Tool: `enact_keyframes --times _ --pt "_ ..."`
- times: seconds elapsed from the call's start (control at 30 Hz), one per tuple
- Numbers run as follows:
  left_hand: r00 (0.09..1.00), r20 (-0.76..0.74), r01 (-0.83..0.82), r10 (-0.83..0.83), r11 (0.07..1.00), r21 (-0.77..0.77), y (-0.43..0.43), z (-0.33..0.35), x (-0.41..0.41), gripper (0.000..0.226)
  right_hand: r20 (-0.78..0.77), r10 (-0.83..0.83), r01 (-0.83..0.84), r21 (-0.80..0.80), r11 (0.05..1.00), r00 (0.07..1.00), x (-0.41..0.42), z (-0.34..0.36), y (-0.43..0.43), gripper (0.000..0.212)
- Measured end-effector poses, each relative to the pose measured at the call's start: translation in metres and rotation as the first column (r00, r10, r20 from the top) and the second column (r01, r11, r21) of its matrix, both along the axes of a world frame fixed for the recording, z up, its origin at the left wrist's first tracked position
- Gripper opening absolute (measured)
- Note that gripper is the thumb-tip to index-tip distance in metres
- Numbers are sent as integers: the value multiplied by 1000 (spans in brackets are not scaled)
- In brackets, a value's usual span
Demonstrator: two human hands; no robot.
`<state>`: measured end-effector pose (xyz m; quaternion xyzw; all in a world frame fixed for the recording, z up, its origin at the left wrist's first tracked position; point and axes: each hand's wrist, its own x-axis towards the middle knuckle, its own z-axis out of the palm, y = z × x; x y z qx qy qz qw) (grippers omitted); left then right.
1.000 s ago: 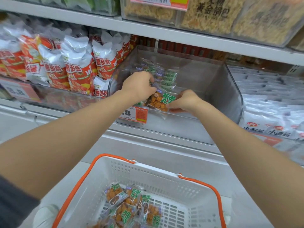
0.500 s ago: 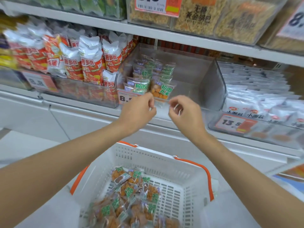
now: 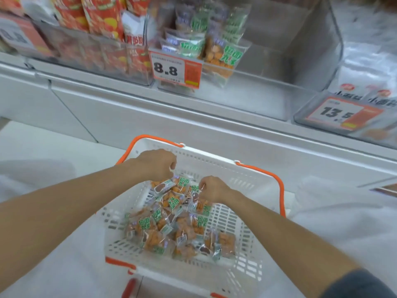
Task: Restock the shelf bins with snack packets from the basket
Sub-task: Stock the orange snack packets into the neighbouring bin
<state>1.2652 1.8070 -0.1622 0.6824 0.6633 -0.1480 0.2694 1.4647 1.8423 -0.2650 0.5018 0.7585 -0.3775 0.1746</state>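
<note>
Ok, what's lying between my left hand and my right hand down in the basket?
Snack packets with green labels, heaped in the basket, fill the gap between left hand and right hand; the head view shows it.

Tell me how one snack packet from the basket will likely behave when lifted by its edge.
Probably light: the snack packets are small, with thin clear film around loose orange pieces. Likely floppy, dangling from the pinch; those in the basket lie crumpled at all angles. The glossy film may slip if held lightly.
</note>
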Motion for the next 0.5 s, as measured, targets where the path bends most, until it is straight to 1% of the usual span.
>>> enact_keyframes --times 0.07,0.13,0.2,0.23,0.3,0.37,0.4,0.47,0.5 --pt "1000 -17 14 -14 1000 -24 -1 -7 1 26 -12 -98 96 -116 989 995 -11 -25 -15 15" --pt "1000 -23 1 -2 999 -54 -4 -12 -1 25 -11 -245 237 -228 944 969 -24 -44 -29 25" --pt "1000 -26 -18 16 997 -80 -6 -14 -2 24 15 -376 360 -329 873 926 -36 -56 -41 24" --pt "999 -30 -25 23 996 -88 -7 -15 -3 24 32 -434 415 -365 833 900 -40 -62 -46 29" --pt "999 -34 -33 30 995 -94 -7 -14 -6 23 40 -567 532 -404 744 823 -48 -71 -55 43" --pt "999 -21 -42 40 994 -100 -8 -13 -8 24 46 -676 627 -424 654 735 -55 -79 -59 48" --pt "999 -14 -43 41 994 -100 -8 -13 -8 24 41 -715 661 -423 620 698 -57 -82 -58 46" --pt "999 -12 -41 40 994 -101 -7 -11 -8 26 19 -732 674 -406 617 681 -59 -84 -53 34" --pt "999 -8 -46 45 994 -102 -7 -11 -7 27 8 -738 678 -402 616 675 -60 -83 -51 32"
